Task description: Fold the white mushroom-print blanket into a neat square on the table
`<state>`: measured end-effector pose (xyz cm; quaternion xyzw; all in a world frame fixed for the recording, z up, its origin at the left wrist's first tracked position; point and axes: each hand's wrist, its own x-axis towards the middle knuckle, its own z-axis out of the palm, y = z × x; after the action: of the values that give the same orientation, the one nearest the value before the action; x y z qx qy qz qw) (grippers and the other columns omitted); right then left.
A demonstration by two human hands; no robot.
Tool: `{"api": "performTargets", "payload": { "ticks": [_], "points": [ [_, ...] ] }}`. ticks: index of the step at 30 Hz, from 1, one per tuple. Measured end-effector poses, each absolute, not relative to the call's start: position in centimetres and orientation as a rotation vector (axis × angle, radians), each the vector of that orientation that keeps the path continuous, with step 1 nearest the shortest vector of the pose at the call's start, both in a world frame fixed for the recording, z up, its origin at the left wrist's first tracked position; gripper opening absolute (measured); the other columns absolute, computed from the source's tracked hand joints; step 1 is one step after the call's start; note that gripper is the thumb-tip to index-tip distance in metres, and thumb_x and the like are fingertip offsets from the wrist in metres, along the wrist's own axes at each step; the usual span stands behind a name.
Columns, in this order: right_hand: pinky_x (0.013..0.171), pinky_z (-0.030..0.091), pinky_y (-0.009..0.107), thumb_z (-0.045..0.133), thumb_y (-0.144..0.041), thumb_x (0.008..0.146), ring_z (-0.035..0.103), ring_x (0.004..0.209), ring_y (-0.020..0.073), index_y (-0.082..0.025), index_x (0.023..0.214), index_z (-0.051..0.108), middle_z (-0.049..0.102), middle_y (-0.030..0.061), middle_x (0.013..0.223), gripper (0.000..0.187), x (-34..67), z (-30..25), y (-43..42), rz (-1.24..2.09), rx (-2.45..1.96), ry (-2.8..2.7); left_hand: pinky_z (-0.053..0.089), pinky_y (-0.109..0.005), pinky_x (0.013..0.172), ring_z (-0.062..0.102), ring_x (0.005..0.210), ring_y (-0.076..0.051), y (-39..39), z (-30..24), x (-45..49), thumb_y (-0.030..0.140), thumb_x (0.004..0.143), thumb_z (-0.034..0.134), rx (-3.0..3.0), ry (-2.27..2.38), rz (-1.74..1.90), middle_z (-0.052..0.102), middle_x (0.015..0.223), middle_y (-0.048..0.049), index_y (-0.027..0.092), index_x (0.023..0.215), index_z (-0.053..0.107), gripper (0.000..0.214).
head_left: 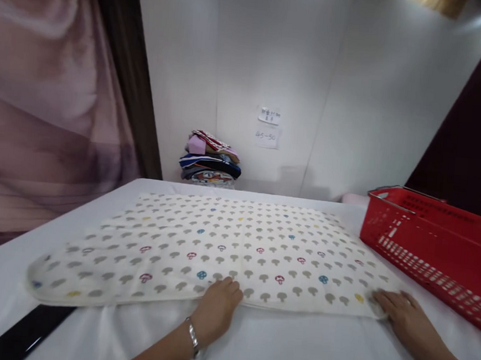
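A cream blanket [235, 246] printed with grey and coloured mushrooms lies spread flat over the white-covered table. Its near edge runs across in front of me, with rounded corners. At the middle of that edge, my left hand [219, 306] is closed on the fabric with curled fingers, a silver bracelet [192, 334] at its wrist. My right hand [402, 315] grips the near right corner between thumb and fingers, slightly blurred. The fingertips of both hands are partly hidden.
A red plastic basket [431, 239] with a metal handle stands at the right edge. Folded clothes [211, 161] are stacked at the back by the wall, below left of paper notes [268, 135]. A black flat object [28, 332] lies front left. A pink curtain [55, 104] hangs at left.
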<state>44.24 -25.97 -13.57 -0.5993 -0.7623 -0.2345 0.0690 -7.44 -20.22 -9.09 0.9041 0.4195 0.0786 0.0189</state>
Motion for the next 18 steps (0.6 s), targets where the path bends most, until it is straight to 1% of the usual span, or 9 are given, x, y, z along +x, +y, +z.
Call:
{"api": "performTargets", "payload": {
  "ticks": [3,7,9,12,15,18],
  "points": [
    [0.092,0.038,0.049,0.042,-0.016,0.074,0.061,0.098,0.0262,-0.029,0.107,0.064,0.067,0.0049,0.106,0.042,44.2,-14.8,-26.1,-0.669,-1.692,-2.375,0.041,-0.032,0.07,0.05,0.083,-0.019,-20.3,-9.1,-7.6,0.001,0.073,0.043,2.78,1.293,0.271,0.059,0.086,-0.0043,0.017,0.078,0.056,0.021],
    [0.094,0.036,0.05,0.043,-0.019,0.075,0.062,0.094,0.026,-0.024,0.104,0.065,0.068,0.0072,0.102,0.038,44.0,-15.2,-27.2,-0.671,-1.672,-2.343,0.041,-0.031,0.069,0.05,0.08,-0.018,-20.4,-8.8,-7.6,0.002,0.072,0.043,2.759,1.285,0.331,0.059,0.083,-0.0041,0.017,0.074,0.056,0.02],
    [0.096,0.035,0.049,0.04,-0.018,0.077,0.061,0.096,0.0248,-0.022,0.105,0.064,0.067,0.0082,0.104,0.037,42.5,-14.4,-27.8,-0.619,-1.702,-2.337,0.041,-0.031,0.069,0.05,0.079,-0.018,-20.5,-8.4,-7.6,0.001,0.072,0.042,2.748,1.28,0.363,0.059,0.082,-0.0043,0.016,0.073,0.057,0.021],
    [0.094,0.035,0.045,0.035,-0.013,0.081,0.059,0.097,0.0229,-0.019,0.11,0.061,0.066,0.0099,0.105,0.039,38.5,-12.5,-27.8,-0.527,-1.727,-2.343,0.041,-0.03,0.071,0.05,0.08,-0.018,-20.4,-8.0,-7.6,0.0,0.072,0.04,2.732,1.245,0.416,0.059,0.081,-0.0042,0.017,0.076,0.058,0.025],
    [0.092,0.036,0.042,0.038,-0.012,0.083,0.059,0.095,0.0223,-0.021,0.105,0.062,0.066,0.0088,0.103,0.034,34.7,-10.9,-26.6,-0.424,-1.702,-2.344,0.04,-0.03,0.07,0.05,0.08,-0.018,-20.2,-7.9,-7.8,0.0,0.073,0.039,2.738,1.187,0.468,0.059,0.079,-0.0038,0.017,0.078,0.059,0.027],
    [0.086,0.04,0.04,0.04,-0.011,0.083,0.058,0.092,0.0227,-0.02,0.104,0.061,0.065,0.009,0.102,0.031,31.8,-9.8,-25.6,-0.365,-1.641,-2.397,0.04,-0.03,0.07,0.049,0.08,-0.018,-20.0,-8.1,-8.0,0.001,0.073,0.039,2.72,1.166,0.491,0.058,0.078,-0.0032,0.018,0.079,0.059,0.027]
  ]
}}
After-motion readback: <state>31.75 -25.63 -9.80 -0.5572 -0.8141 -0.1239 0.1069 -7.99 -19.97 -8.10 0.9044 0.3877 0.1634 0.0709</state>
